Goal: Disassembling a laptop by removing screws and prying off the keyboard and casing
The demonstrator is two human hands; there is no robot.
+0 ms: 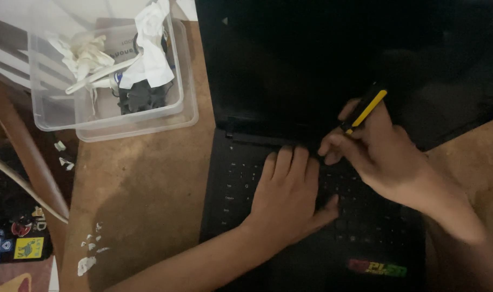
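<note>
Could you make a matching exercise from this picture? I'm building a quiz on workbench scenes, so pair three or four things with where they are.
Things:
1. left hand
2. right hand
3. clear plastic box
4. colourful sticker

Places:
A. at the table's far left, holding crumpled white paper
B. flat on the black laptop's keyboard
C. gripping a yellow-and-black tool near the hinge
D. on the laptop's near edge

Pairs: 1-B, 2-C, 3-A, 4-D

clear plastic tub (52, 116), crumpled tissue (84, 51), stickers (19, 243)
</note>
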